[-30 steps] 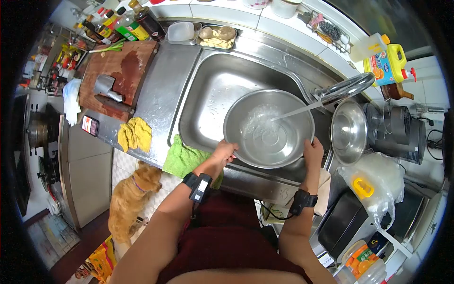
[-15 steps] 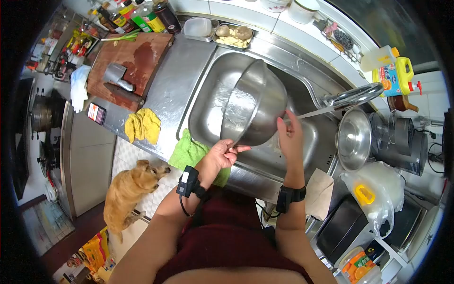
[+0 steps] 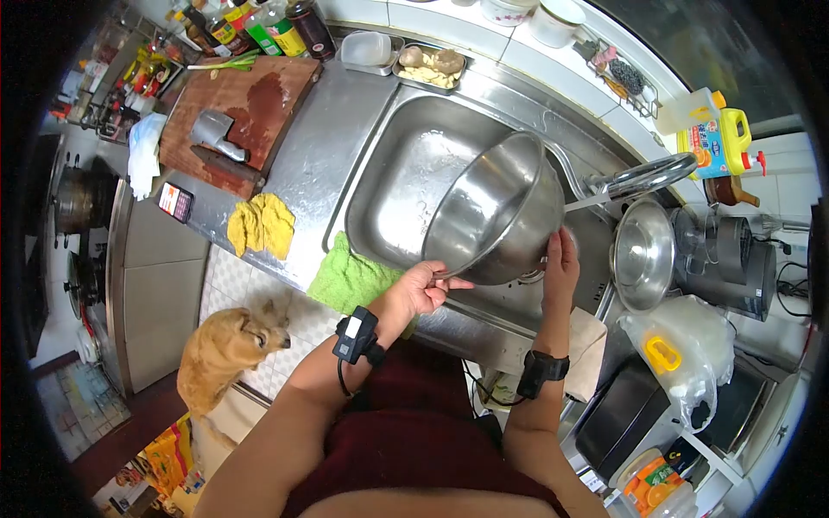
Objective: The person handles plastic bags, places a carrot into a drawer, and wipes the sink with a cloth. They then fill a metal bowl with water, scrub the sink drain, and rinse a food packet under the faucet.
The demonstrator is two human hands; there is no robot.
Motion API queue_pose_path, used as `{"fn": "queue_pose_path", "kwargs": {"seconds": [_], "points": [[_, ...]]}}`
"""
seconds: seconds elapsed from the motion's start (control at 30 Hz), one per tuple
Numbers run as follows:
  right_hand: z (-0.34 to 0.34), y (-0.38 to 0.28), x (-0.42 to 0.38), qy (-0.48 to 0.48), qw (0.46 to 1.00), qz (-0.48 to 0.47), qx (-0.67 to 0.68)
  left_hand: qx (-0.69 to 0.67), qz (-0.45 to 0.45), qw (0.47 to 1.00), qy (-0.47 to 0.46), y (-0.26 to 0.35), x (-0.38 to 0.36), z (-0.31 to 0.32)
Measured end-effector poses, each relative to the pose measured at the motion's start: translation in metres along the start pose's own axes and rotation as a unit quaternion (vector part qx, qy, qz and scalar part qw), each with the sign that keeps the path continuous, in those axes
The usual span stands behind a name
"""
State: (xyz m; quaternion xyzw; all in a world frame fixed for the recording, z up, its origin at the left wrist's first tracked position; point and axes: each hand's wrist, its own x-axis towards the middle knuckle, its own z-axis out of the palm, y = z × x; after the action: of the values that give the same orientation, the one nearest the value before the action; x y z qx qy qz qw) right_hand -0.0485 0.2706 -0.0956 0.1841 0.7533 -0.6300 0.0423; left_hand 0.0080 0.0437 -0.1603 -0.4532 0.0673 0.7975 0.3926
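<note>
A large stainless steel bowl (image 3: 484,198) is tilted over the double sink (image 3: 406,147), its mouth facing left. My left hand (image 3: 423,287) is closed on the near rim of the bowl. My right hand (image 3: 560,266) holds the outside of the bowl near its base, fingers against the metal; part of the grip is hidden. Water from the faucet (image 3: 643,177) runs in a thin stream onto the outer right side of the bowl. Beside my left wrist, a green cloth (image 3: 350,274) hangs over the counter edge.
A second metal bowl (image 3: 643,255) stands right of the sink. On the left are a yellow cloth (image 3: 261,226), a phone (image 3: 175,202) and a cutting board (image 3: 259,104) with a cleaver (image 3: 216,132). A tray of sliced food (image 3: 430,69) sits behind. A dog (image 3: 226,350) is on the floor.
The bowl has moved right and turned, showing more of its inside. My right hand has shifted right and down along its outside. The dog has lowered and turned its head.
</note>
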Motion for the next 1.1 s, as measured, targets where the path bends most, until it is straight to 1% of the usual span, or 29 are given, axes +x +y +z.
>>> {"fn": "queue_pose_path", "kwargs": {"seconds": [0.07,0.1,0.2,0.3,0.4,0.43,0.47,0.53,0.57,0.6,0.67,0.7,0.8,0.93,1.1], "points": [[0.007,0.0,0.0,-0.03,0.999,0.004,0.013,-0.015,0.005,1.0,-0.013,0.002,0.0,-0.006],[0.012,0.006,0.002,-0.027,0.996,-0.087,0.011,-0.018,-0.001,1.0,-0.016,0.003,0.0,-0.008],[0.015,0.003,-0.002,-0.011,0.996,-0.092,-0.013,-0.037,-0.02,0.999,-0.027,-0.002,0.006,-0.008],[-0.002,0.014,-0.002,0.031,0.996,-0.064,-0.059,0.004,-0.044,0.999,-0.005,-0.009,0.012,0.001],[-0.036,0.036,-0.004,0.05,0.993,-0.005,-0.107,0.1,-0.009,0.992,0.075,-0.01,0.023,0.009],[-0.045,0.041,-0.008,0.044,0.994,0.075,-0.072,0.126,0.001,0.986,0.106,-0.01,0.028,0.009],[-0.054,0.052,-0.006,0.034,0.992,0.118,-0.009,0.163,0.04,0.977,0.134,-0.01,0.032,0.01],[-0.064,0.068,-0.006,0.015,0.972,0.205,0.117,0.234,0.117,0.946,0.191,-0.014,0.034,0.013],[-0.066,0.071,-0.009,0.0,0.965,0.226,0.137,0.271,0.138,0.932,0.199,-0.013,0.031,0.016],[-0.067,0.074,-0.01,0.024,0.963,0.228,0.14,0.297,0.159,0.917,0.212,-0.012,0.03,0.02],[-0.057,0.053,-0.021,0.071,0.958,0.236,0.144,0.347,0.199,0.885,0.238,-0.012,0.027,0.027],[-0.055,0.047,-0.023,0.058,0.965,0.211,0.145,0.364,0.242,0.867,0.24,-0.016,0.023,0.031],[-0.057,0.055,-0.021,0.024,0.963,0.247,0.106,0.385,0.259,0.85,0.25,-0.016,0.032,0.024],[-0.056,0.062,-0.019,0.0,0.971,0.216,0.104,0.382,0.3,0.848,0.213,-0.019,0.024,0.027],[-0.064,0.074,-0.011,-0.014,0.97,0.231,0.081,0.363,0.298,0.854,0.225,-0.018,0.03,0.023]]}}
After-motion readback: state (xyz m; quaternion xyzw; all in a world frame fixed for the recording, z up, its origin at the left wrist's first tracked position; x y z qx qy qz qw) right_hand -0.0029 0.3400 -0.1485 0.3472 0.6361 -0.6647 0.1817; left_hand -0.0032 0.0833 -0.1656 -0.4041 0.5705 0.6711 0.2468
